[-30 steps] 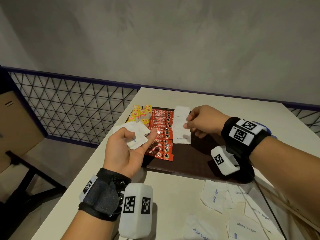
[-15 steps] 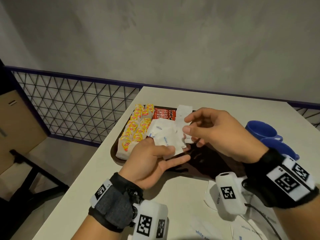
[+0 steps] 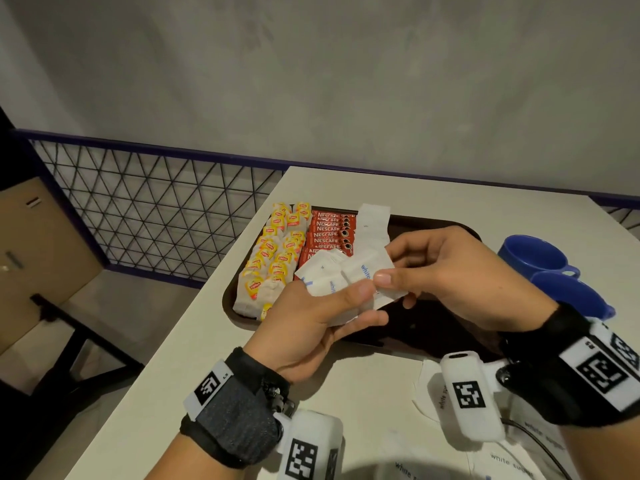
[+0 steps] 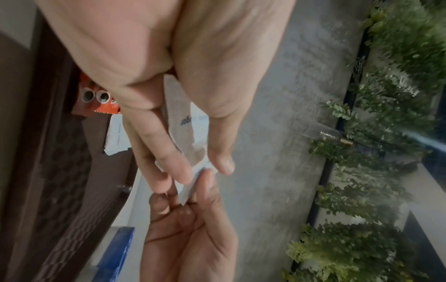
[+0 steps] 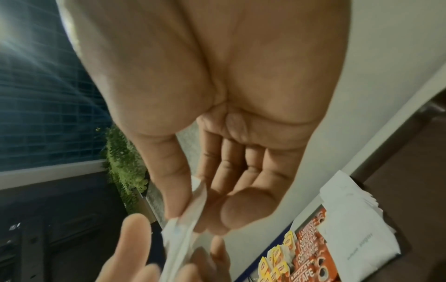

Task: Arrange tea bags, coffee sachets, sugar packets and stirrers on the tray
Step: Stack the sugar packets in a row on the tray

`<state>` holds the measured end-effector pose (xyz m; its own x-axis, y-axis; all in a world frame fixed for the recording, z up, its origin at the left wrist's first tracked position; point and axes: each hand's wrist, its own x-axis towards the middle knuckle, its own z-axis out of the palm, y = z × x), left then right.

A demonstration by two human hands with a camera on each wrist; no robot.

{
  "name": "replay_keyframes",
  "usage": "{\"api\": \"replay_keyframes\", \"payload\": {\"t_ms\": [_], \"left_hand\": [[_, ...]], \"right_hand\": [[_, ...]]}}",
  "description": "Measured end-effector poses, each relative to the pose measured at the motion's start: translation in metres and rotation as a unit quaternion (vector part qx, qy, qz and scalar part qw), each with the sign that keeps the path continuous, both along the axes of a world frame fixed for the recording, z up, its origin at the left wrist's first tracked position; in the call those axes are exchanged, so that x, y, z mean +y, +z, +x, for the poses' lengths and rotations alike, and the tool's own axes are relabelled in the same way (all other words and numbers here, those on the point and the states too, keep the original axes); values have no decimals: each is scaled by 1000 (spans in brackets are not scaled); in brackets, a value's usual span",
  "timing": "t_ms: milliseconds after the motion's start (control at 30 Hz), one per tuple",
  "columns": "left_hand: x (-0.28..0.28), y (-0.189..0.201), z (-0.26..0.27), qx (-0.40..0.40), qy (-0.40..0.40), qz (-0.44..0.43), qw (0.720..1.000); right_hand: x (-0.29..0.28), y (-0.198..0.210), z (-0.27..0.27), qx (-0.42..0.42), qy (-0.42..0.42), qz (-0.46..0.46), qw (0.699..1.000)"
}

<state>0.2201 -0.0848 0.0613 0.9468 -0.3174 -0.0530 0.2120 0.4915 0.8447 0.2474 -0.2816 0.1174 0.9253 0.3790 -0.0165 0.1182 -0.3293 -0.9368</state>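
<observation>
My left hand (image 3: 367, 304) holds a fanned stack of white sugar packets (image 3: 325, 275) above the front of the dark brown tray (image 3: 433, 223). My right hand (image 3: 391, 289) pinches the top packet (image 3: 363, 270) of that stack between thumb and fingers. The left wrist view shows the stack (image 4: 183, 122) between my left thumb and fingers, with the right hand (image 4: 190, 192) gripping its end. On the tray lie yellow-tagged tea bags (image 3: 273, 258) at the left, red coffee sachets (image 3: 329, 233) beside them, then a row of sugar packets (image 3: 372, 220). No stirrers are in view.
Two blue cups (image 3: 533, 254) stand right of the tray. Loose sugar packets (image 3: 512, 459) lie on the white table (image 3: 450, 188) near its front. A wire-mesh railing (image 3: 156, 202) runs along the table's left side, with a drop to the floor.
My left hand moved right with the stack, over the tray's front. My right hand left the sugar row, came back to the stack and took hold of a packet.
</observation>
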Motion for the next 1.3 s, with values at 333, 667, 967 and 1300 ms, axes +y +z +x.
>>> {"api": "replay_keyframes", "payload": {"t_ms": [333, 667, 967, 1300], "left_hand": [[6, -6, 10, 78, -11, -184, 980], [0, -3, -1, 15, -24, 34, 999], [-2, -1, -1, 13, 27, 25, 999], [2, -2, 2, 46, 56, 37, 997]], "right_hand": [[-6, -6, 4, 55, -64, 154, 985], [-18, 2, 3, 49, 4, 116, 992], [-11, -6, 6, 69, 18, 110, 991], [-9, -1, 1, 42, -23, 74, 996]]}}
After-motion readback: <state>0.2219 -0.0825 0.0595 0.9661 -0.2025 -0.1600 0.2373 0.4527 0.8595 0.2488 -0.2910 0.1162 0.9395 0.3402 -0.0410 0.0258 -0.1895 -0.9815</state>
